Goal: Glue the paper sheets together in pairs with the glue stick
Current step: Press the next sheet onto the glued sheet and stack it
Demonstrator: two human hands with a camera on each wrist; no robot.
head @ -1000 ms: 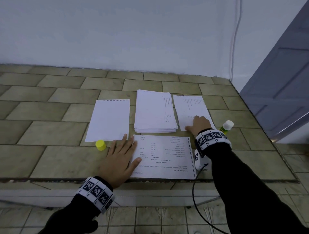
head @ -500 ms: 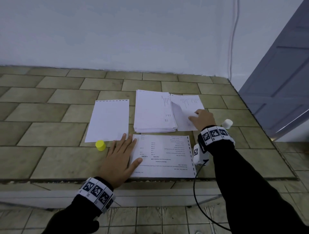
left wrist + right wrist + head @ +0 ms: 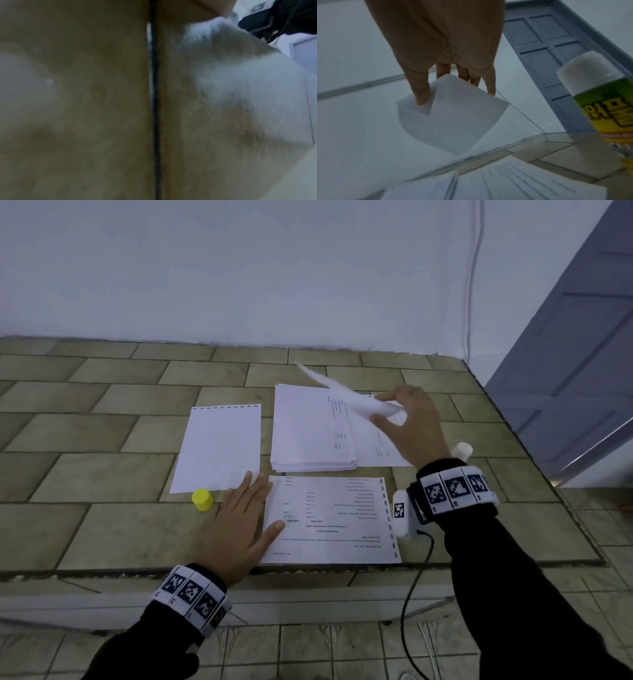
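The right hand is now lifting a thin white paper sheet, pinched, off the tiled counter, likely to pair it with the printed sheet that the flat, open left hand is pressing; the green-and-yellow glue stick is standing uncapped nearby

black sleeves, white wristbands printed with black square codes, black cable.

Two hands, four loose paper sheets, one paper stack, one glue stick, one yellow cap.
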